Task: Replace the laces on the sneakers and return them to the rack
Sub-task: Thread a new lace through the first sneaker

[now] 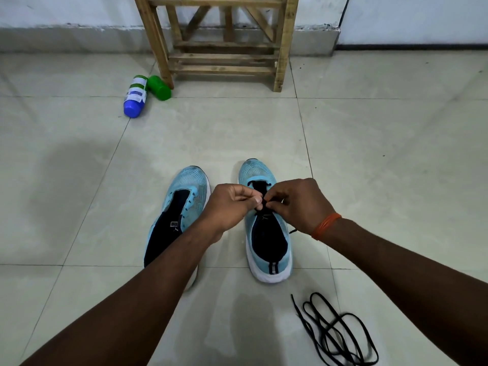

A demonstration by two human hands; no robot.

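Observation:
Two light-blue sneakers stand side by side on the tiled floor, toes pointing away from me. The left sneaker (182,207) has no lace in its eyelets. The right sneaker (266,233) carries a black lace (260,186) across its front eyelets. My left hand (229,207) and my right hand (295,204) meet over the right sneaker's tongue, each pinching the black lace between thumb and fingers. A loose black lace (335,336) lies in a tangle on the floor at the lower right.
A wooden rack (224,46) stands against the far wall, its lower slats bare. A blue-capped bottle (136,96) and a green container (158,87) lie on the floor by its left leg. An orange band circles my right wrist.

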